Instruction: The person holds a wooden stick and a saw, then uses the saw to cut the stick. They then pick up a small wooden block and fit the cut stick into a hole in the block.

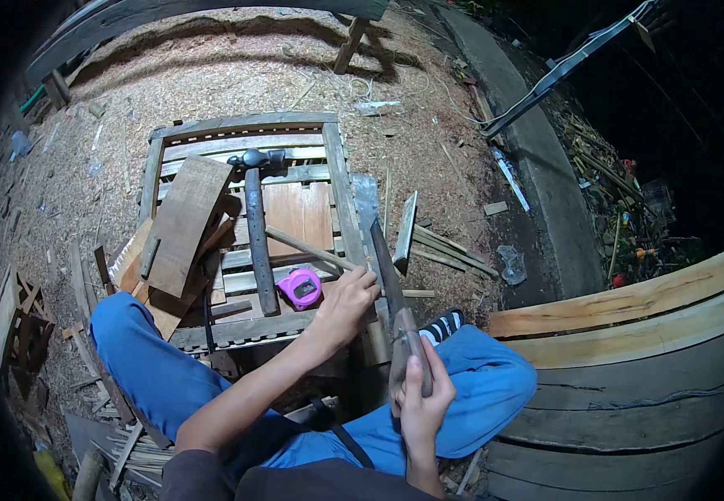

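My left hand [345, 307] is closed around the near end of a thin wooden stick [307, 247], which slants up and left over the slatted wooden frame. My right hand [425, 401] grips a tool with a long, dark, narrow blade [388, 271] and a broad wooden handle [406, 338]. The blade points away from me, just right of my left fingers. A hammer [259, 238] lies on the slatted frame [338, 179], head at the far end. Beside its handle sits a pink tape measure [301, 288], close to my left wrist.
Wide boards [191, 217] lean on the frame's left side. Wood offcuts [445, 249] lie to its right. A plank bench [629, 334] stands at the right. Sawdust and shavings [253, 75] cover the ground up to a concrete kerb [537, 150].
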Available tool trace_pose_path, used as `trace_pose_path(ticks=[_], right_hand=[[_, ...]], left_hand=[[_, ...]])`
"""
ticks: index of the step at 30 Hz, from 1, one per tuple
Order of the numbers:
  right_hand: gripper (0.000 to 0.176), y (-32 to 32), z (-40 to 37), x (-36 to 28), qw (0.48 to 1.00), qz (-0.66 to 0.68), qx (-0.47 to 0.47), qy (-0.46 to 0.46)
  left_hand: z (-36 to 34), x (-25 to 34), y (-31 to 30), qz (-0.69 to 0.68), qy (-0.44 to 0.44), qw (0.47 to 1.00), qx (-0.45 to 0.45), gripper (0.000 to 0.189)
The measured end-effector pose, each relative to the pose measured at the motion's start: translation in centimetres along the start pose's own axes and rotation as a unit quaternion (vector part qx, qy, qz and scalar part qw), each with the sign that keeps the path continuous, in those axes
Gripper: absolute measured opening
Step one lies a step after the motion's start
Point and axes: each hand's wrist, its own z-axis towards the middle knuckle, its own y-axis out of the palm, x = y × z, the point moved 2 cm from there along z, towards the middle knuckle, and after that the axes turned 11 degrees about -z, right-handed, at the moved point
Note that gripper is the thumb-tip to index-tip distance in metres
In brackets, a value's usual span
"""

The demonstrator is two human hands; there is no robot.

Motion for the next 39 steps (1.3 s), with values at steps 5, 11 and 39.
trace_pose_path(ticks=[5,11,39], right_hand=[[0.047,-1.3,-2.2,1.6,0.998,-0.029,0.002,-0.048],[0.047,-1.2,-2.0,0.3,0.999,-0.038,0.007,-0.035],[0.045,-1.8,-2.4,1.4,0.998,-0.033,0.021,-0.047]], left_hand=[[0.0,0.0,0.1,0.003,-0.003,1.000,0.015,0.028],[-0.1,0.6,0.2,-0.034,0.021,0.999,0.021,0.024],[-0.2,0.1,1.0,0.000,-0.010,0.999,0.042,0.027]])
